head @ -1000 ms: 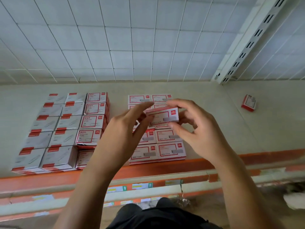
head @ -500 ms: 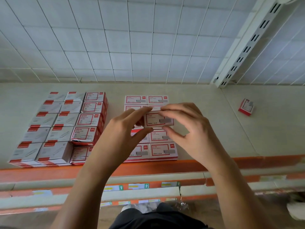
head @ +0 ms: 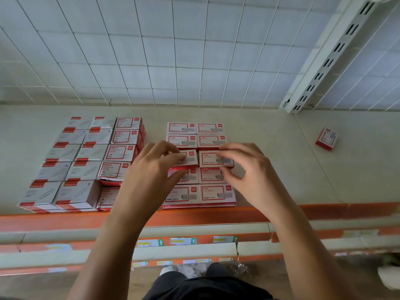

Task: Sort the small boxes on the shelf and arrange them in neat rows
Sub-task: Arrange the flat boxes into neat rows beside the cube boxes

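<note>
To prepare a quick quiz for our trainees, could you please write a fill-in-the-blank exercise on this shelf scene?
1. The middle block of red-framed white cardboard boxes on the beige shelf forms ___ columns.
2. The left hand pinches the left-column box and the right hand the right-column box, both in the ___ row from the back.
3. A lone small red-and-white box lies to the ___ of both hands.
4. The shelf's front edge is ___.
Missing words: two; third; right; orange.
</note>
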A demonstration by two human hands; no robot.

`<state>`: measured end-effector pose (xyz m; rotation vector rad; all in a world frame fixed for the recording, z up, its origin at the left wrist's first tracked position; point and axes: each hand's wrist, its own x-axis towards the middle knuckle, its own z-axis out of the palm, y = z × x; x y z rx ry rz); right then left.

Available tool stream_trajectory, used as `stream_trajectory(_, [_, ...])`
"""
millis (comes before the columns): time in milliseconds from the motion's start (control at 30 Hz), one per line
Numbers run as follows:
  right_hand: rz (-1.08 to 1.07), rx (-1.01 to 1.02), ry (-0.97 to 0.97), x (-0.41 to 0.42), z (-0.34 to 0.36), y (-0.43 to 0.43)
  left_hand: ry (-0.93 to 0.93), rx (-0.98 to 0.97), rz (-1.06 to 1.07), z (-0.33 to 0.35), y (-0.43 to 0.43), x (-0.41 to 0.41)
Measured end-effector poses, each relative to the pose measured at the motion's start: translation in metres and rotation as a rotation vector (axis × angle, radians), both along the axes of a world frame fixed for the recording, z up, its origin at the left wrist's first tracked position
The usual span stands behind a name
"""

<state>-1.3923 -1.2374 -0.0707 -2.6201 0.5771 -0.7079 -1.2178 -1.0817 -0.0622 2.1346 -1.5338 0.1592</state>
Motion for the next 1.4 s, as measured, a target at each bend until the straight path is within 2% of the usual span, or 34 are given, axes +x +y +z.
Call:
stream_trajectory(367, [-0.041,-0.055,0.007,0.011,-0.003,0.001,0.014,-0.03,-0.039,-0.004,-0.004,0.003])
stream_trajectory(633, [0.066,0.11,0.071,0.012,0.002,-0.006,0.051,0.014,-0.048,-0.002,-0.008,0.01])
stream_trajectory(767, [0.07,0.113,0.094,0.015,0.003,-0.009,0.103,0.031,-0.061,0.002,-0.011,0.011])
stream_trajectory(1033, [0.074,0.138,0.073,0.01,0.007,-0.01,0.043,0.133,-0.047,0.019,-0.022,0.004])
stream_trajectory(1233, [-0.173,0.107,-0.014,-0.034,0.012,-0.049,0.029,0.061,-0.127,0.032,-0.071,-0.036])
stream_trajectory(1400, [-0.408,0.091,-0.036,-0.084,0.016,-0.097,0.023,0.081,-0.262,0.027,-0.118,-0.084])
